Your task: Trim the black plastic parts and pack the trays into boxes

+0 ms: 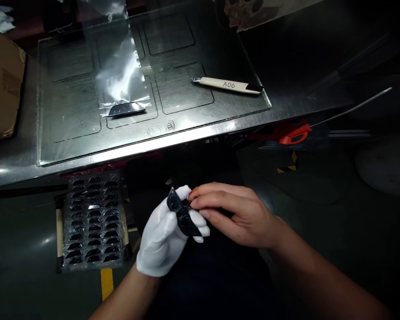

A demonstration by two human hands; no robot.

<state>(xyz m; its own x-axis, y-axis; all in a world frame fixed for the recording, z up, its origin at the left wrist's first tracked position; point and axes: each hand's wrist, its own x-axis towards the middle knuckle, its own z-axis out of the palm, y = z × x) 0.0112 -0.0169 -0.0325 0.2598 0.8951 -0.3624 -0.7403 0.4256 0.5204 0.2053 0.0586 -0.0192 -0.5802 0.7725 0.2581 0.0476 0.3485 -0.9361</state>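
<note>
My left hand point(165, 238), in a white glove, is closed around a small black trapezoid-shaped plastic part point(183, 215), held tilted above my lap. My bare right hand point(233, 213) reaches in from the right, thumb and fingers pinched together at the part's far edge. Something tiny and dark shows at those fingertips, too small to name. On the glass-topped table lies a similar glossy black part point(126, 109), at the near end of a clear plastic bag point(120, 66).
A knife marked A06 point(230, 85) rests on the glass sheet point(70, 142). Below the table edge at left is a clear tray point(93, 262) with several black parts. A cardboard box point(2, 84) stands far left. An orange-handled tool point(295, 134) juts out right.
</note>
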